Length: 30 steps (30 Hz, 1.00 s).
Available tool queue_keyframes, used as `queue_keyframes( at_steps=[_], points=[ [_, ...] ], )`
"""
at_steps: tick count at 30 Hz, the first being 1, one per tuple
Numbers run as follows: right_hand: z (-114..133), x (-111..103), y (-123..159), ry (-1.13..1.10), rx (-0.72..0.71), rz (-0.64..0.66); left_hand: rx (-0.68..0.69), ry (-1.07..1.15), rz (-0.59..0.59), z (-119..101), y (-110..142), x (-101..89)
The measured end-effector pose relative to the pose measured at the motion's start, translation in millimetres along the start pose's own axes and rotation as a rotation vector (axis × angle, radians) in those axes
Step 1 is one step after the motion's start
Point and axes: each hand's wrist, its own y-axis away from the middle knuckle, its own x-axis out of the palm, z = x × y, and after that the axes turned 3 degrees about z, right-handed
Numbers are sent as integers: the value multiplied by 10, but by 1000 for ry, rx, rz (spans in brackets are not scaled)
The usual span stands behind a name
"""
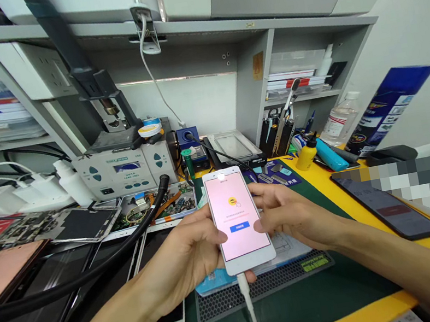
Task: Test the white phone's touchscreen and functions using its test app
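A white smartphone (241, 245) is held upright between my two hands, its screen lit pink with a blue button and a small yellow icon. My left hand (191, 248) grips its left edge, thumb at the side of the screen. On the opposite edge my right hand (286, 215) is closed round the phone, with its thumb beside the blue button. A white charging cable (248, 302) is plugged into the phone's bottom end. Behind and below the phone lie a blue packet (215, 282) and a black perforated mat (232, 303) on the green work mat (308, 311).
At the left are a soldering station (117, 170), a thick black hose (129, 240), a parts tray (187, 194) and several tablets or screens. A dark phone (389, 205), a yellow bottle (306, 155) and a blue spray can (391, 107) stand or lie at the right. Shelving (260, 86) borders the back.
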Motion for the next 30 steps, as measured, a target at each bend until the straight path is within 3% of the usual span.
queue_keyframes(
  at_steps=[30],
  points=[
    [-44,12,0,32,-20,-15,-8,-15,-35,-6,6,20]
  ],
)
